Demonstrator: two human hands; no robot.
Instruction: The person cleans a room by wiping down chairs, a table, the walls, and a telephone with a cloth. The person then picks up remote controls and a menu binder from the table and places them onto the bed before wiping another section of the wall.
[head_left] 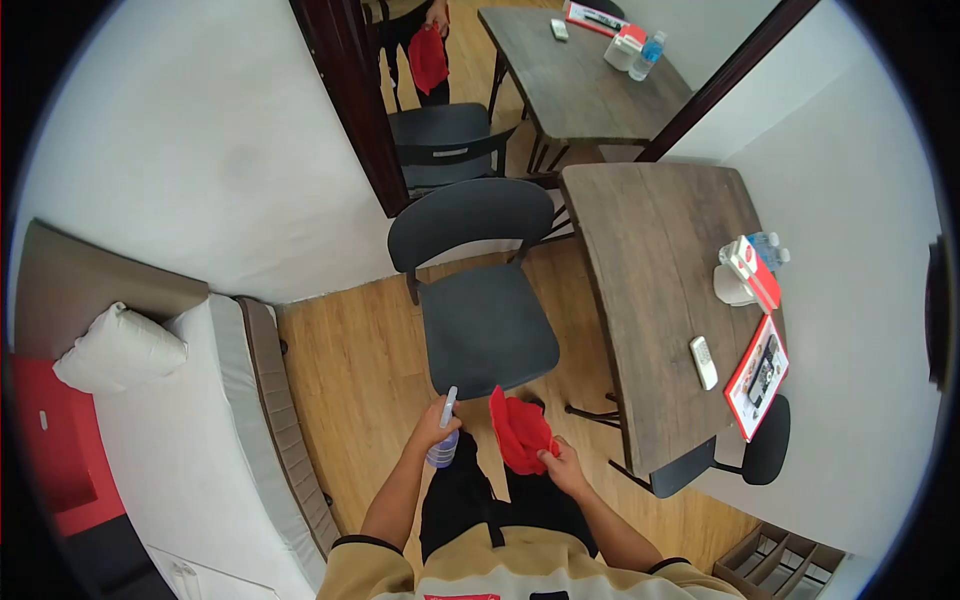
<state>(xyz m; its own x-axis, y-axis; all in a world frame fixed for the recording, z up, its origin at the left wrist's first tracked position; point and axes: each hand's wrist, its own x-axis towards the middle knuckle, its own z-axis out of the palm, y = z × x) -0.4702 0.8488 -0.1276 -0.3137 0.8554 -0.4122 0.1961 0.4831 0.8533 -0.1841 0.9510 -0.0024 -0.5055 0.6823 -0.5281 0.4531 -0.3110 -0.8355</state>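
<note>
Spray bottle (pixel 442 455) is gripped in the left hand (pixel 434 424), lower centre of frame; the right hand (pixel 564 467) clutches red cloth (pixel 519 430) near a dark chair (pixel 487 320).

A trigger spray bottle (pixel 442 453), its see-through body bluish-violet and its head pale, is held near the neck, just left of centre in the lower part of the frame, the head toward the top edge; a bright red cloth (pixel 519 432), rumpled and loosely folded, is held at its lower right edge, just right of centre; one corner points upper left; the two are apart.
</note>
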